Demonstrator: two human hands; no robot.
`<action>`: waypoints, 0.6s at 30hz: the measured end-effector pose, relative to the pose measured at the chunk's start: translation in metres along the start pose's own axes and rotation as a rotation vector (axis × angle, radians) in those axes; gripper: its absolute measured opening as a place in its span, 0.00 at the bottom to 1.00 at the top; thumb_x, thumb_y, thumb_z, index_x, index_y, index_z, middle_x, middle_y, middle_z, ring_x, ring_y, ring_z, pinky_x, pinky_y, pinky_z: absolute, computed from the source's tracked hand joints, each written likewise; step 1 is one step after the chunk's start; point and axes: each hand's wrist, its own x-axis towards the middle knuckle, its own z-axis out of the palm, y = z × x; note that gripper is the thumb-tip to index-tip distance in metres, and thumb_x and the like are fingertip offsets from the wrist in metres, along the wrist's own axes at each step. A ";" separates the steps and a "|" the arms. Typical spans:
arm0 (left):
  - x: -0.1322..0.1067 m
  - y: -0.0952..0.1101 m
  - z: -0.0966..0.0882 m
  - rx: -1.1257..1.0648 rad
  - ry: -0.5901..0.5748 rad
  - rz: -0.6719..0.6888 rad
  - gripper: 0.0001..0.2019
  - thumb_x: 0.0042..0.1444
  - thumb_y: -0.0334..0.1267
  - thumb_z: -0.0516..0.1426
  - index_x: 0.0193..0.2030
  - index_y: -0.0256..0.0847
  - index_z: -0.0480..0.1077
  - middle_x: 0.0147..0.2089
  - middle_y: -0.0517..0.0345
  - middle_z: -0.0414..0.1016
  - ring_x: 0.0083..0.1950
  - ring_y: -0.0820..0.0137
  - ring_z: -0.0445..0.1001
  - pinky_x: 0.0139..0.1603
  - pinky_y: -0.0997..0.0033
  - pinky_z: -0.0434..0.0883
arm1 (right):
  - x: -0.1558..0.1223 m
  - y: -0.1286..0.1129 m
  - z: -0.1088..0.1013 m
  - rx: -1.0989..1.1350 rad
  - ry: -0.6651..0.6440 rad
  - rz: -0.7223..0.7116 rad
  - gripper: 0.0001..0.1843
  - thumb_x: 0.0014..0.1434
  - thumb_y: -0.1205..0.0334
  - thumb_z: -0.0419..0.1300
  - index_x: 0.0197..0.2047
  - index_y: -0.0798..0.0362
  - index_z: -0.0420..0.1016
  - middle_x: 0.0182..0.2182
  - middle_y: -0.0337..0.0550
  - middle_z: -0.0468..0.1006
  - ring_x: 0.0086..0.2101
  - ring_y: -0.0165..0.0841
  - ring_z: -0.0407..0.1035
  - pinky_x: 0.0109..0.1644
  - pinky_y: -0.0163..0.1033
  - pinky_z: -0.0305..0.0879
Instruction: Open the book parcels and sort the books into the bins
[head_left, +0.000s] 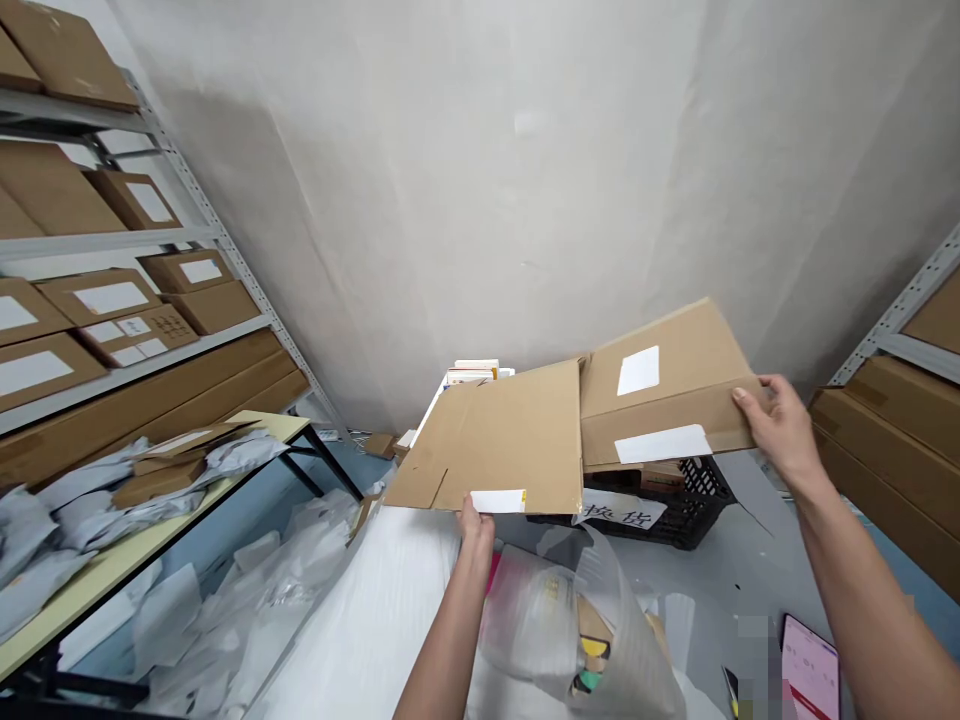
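Note:
My left hand grips the near edge of a flattened brown cardboard sheet, by a white sticker on that edge. My right hand holds the right end of a closed brown cardboard box with two white labels, thumb on top. The box and the sheet sit side by side, raised above a black plastic crate. Both hands are closed on what they hold.
Metal shelving on the left carries labelled cardboard boxes. A yellow-topped table holds grey mailer bags. A clear plastic bag with small items lies below. A phone rests at lower right. More boxes fill the shelves on the right.

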 end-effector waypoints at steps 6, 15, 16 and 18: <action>-0.007 -0.002 0.017 0.017 0.072 0.001 0.08 0.55 0.41 0.52 0.40 0.43 0.66 0.46 0.48 0.76 0.53 0.62 0.75 0.50 0.64 0.75 | 0.023 -0.027 -0.057 -0.028 0.185 -0.040 0.37 0.49 0.30 0.55 0.49 0.52 0.72 0.41 0.57 0.76 0.35 0.42 0.70 0.35 0.49 0.61; -0.047 -0.034 0.068 -0.014 0.026 -0.215 0.14 0.64 0.35 0.44 0.54 0.44 0.61 0.55 0.47 0.72 0.56 0.69 0.74 0.46 0.71 0.75 | 0.023 -0.035 -0.035 0.094 0.494 -0.204 0.30 0.60 0.41 0.52 0.58 0.53 0.65 0.55 0.63 0.68 0.53 0.49 0.63 0.53 0.57 0.56; -0.051 -0.035 0.070 -0.009 -0.008 -0.236 0.13 0.65 0.36 0.43 0.53 0.44 0.62 0.55 0.47 0.72 0.56 0.70 0.74 0.46 0.72 0.75 | 0.019 -0.031 -0.015 0.126 0.470 -0.142 0.29 0.60 0.42 0.51 0.58 0.52 0.64 0.55 0.62 0.68 0.53 0.48 0.63 0.53 0.56 0.57; -0.060 -0.032 0.066 0.010 -0.103 -0.284 0.13 0.66 0.40 0.43 0.49 0.42 0.65 0.52 0.46 0.75 0.52 0.70 0.76 0.45 0.73 0.75 | 0.005 -0.020 0.034 0.177 0.319 0.036 0.29 0.61 0.42 0.49 0.58 0.51 0.60 0.53 0.61 0.69 0.50 0.47 0.64 0.52 0.54 0.60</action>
